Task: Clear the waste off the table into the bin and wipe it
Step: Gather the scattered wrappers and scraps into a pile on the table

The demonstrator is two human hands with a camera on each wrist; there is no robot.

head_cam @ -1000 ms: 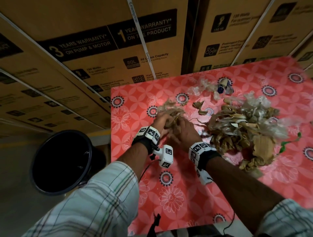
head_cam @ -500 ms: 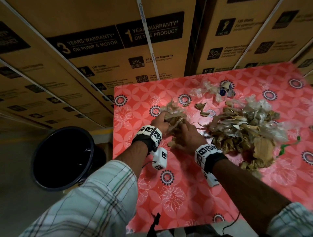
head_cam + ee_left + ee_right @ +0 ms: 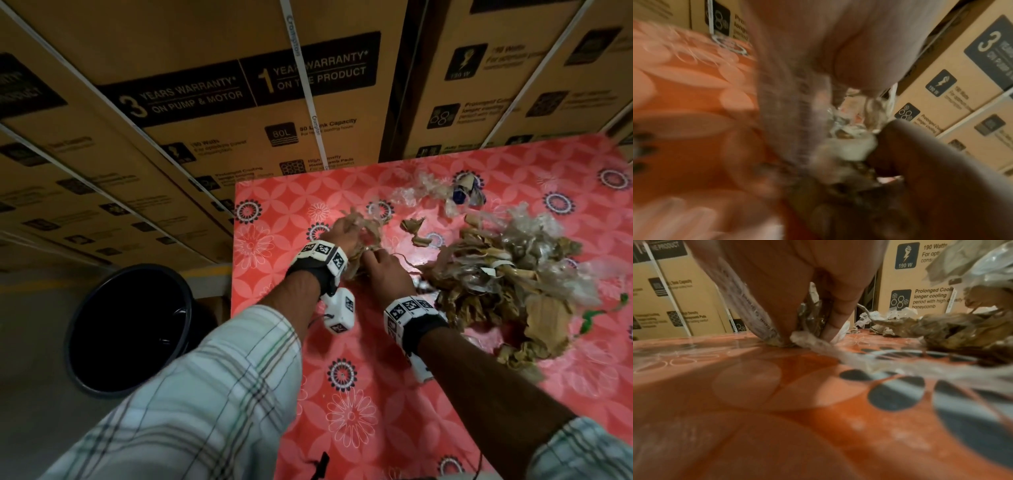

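Observation:
A small bundle of brown tape and clear plastic waste lies on the red flowered table, gathered between both hands. My left hand grips it from the left, and my right hand grips it from the near side. In the right wrist view the fingers pinch crumpled plastic down against the cloth. The left wrist view is blurred but shows waste held between thumb and fingers. A much larger waste pile lies to the right. The black bin stands on the floor left of the table.
Stacked cardboard boxes form a wall right behind the table. Loose scraps and a blue-white wrapper lie near the far edge. A green strip pokes out at the right of the pile. The near table area shows only cloth.
Both hands have drawn the small bundle together and tightened on it, staying at about the same spot on the table. The head view shifted slightly.

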